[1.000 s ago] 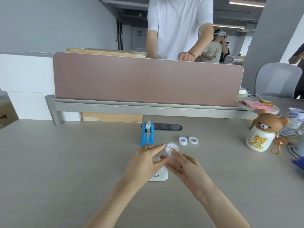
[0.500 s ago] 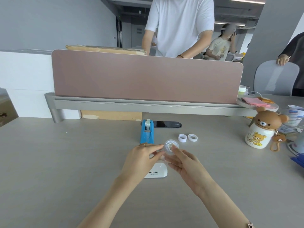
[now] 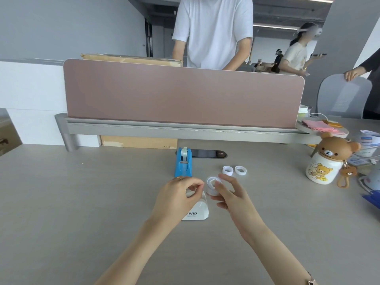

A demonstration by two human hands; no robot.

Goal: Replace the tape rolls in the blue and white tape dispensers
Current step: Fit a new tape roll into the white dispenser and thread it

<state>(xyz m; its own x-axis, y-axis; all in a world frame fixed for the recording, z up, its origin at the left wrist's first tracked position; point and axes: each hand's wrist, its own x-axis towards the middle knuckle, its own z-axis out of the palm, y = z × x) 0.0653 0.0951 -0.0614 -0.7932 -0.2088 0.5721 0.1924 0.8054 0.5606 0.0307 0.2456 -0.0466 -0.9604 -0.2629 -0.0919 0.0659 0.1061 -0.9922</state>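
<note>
One head-worn wide-angle view looks forward and down across the desk (image 3: 82,202) from the seated person's side, both forearms reaching in from the bottom edge. It faces the pink divider (image 3: 181,95), with the room's far end visible beyond

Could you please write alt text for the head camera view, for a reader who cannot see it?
Over a grey desk, the right hand holds a tape roll while the left hand grips the white dispenser. Behind them stand a blue dispenser and two small white rings.
</note>
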